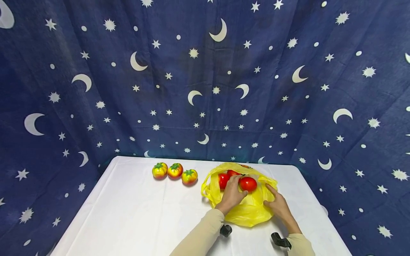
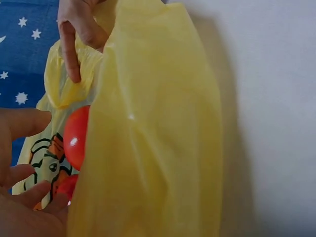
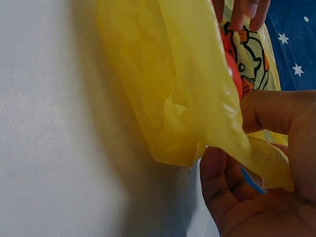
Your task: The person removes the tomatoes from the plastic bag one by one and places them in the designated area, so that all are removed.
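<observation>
Bag (image 1: 251, 216) lies on table (image 1: 134, 220), red tomatoes (image 1: 248, 184) inside its mouth. I see right hand (image 1: 279, 205) grip its edge, likely so mouth stays wide; left hand (image 1: 233, 195) loose, fingers spread beside tomatoes, gripping none. Three yellow-red fruits (image 1: 175, 172) sit apart.

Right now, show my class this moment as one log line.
left hand: at red tomatoes in yellow bag | right hand: holding bag's edge | three yellow-red fruits: on table
</observation>
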The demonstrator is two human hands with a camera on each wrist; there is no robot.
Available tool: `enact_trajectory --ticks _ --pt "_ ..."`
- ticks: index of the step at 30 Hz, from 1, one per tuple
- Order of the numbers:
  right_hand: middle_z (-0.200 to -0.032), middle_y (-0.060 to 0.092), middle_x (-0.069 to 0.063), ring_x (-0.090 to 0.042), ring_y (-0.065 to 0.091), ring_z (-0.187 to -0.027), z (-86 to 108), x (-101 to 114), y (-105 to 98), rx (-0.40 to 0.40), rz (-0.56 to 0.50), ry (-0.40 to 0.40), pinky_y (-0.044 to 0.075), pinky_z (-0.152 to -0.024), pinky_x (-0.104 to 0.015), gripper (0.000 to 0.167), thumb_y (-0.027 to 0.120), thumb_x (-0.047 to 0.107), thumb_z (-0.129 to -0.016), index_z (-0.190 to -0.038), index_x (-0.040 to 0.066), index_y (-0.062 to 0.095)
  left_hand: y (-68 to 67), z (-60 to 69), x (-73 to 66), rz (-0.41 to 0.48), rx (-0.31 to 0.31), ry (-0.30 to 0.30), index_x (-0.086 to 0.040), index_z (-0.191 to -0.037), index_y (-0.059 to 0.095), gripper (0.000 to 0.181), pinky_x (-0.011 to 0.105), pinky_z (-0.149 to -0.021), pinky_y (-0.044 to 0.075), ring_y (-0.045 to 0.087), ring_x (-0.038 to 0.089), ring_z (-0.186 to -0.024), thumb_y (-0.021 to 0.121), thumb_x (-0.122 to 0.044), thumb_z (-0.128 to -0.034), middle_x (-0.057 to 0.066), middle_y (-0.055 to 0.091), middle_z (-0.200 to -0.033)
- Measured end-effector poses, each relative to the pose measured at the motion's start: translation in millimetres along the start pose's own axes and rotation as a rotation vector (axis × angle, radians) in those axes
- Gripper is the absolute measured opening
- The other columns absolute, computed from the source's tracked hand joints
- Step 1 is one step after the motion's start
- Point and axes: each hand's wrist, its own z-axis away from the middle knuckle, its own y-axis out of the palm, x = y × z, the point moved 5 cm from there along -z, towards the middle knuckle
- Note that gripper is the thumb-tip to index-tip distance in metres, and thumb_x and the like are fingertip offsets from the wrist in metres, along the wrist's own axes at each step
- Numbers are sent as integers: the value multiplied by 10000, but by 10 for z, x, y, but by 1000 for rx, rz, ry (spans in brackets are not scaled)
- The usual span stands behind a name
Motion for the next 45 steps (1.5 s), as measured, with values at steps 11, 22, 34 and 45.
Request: enact_trajectory --ticks 11,22,34,45 --pt "-1574 274 -262 -515 164 -1454 25 -12 15 0 0 32 124 -1153 -698 819 646 13 -784 -1529 67 310 145 -21 29 -12 -22 53 -138 -1404 527 633 374 -1080 470 523 246 -1277 777 -150 -823 29 531 -1423" --pt "-1564 293 -265 -516 188 -1446 15 -16 11 3 9 15 138 -1157 -688 819 654 25 -780 -1526 66 320 238 -17 96 -24 46 -28 -146 -1441 492 676 368 -1118 429 494 244 -1357 774 -186 -828 45 461 -1519" --pt "-1576 268 -260 -508 161 -1457 6 -19 19 10 -14 48 111 -1161 -687 813 656 18 -794 -1529 83 315 305 -51 106 0 22 -43 -134 -1432 490 705 358 -1075 474 564 230 -1247 804 -189 -804 48 495 -1432" --pt "-1558 301 -269 -515 208 -1442 10 -19 16 -3 7 16 134 -1155 -692 798 652 21 -795 -1521 72 326 344 -57 87 22 -28 -45 -24 -1390 529 704 315 -1053 482 544 245 -1186 829 -177 -771 59 489 -1320"
